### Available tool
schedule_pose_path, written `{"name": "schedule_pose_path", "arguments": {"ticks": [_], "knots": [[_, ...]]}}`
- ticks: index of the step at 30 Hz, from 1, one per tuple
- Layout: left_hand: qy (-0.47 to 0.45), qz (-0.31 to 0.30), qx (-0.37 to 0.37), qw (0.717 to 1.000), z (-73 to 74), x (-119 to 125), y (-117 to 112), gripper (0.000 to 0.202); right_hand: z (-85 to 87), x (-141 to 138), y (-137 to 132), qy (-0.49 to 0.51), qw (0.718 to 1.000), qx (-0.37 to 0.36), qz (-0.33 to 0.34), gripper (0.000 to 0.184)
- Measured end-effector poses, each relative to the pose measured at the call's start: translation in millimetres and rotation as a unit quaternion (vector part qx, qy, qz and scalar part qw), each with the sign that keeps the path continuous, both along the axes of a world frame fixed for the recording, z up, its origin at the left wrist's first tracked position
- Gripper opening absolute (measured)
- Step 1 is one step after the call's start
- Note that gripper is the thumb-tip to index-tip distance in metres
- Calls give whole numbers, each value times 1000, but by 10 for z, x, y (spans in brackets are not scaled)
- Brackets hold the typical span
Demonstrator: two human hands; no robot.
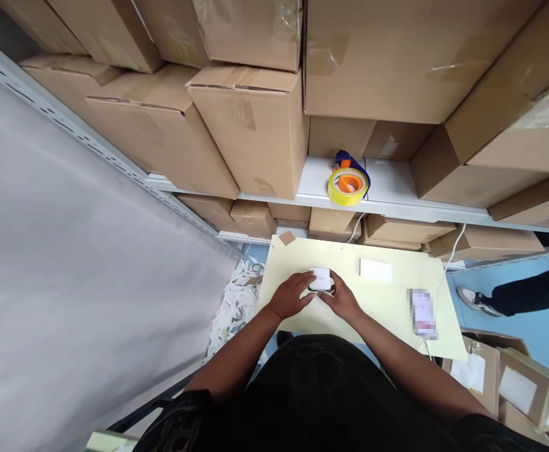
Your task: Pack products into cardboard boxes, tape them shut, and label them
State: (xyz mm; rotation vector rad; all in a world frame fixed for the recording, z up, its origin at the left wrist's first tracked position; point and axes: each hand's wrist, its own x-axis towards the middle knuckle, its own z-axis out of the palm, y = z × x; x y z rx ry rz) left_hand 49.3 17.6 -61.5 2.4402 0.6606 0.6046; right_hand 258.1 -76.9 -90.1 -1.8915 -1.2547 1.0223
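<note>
A small white box point(320, 279) rests on the pale yellow table top point(387, 301), and both my hands grip it. My left hand point(291, 295) holds its left side with the fingers curled around it. My right hand point(341, 298) clasps its right and near side. Another flat white box point(375, 270) lies on the table a little to the right, apart from my hands.
A phone point(423, 312) with a white cable lies at the table's right. A tape dispenser point(347, 182) sits on the white shelf point(396, 185) among stacked cardboard boxes point(250, 125). White scraps point(234, 304) litter the floor left. Open cartons point(514, 383) stand right; another person's leg point(514, 295) is beyond.
</note>
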Motion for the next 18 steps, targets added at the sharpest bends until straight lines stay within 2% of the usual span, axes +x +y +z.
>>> {"name": "schedule_pose_path", "arguments": {"ticks": [2,6,11,15,18], "knots": [[26,8,16,999,-13,19,22,39,-4,-13,-3,-5,1000,6,3,82],[69,-17,38,997,-23,27,57,34,-13,-30,-24,-5,1000,4,0,83],[53,-8,28,998,-33,11,61,30,57,-28,-53,36,999,13,8,77],[8,1,-15,1000,-59,31,-49,32,124,-15,-37,51,999,8,-14,61],[-29,38,-93,994,-113,73,-193,47,121,8,-39,66,997,-7,-28,56]]}}
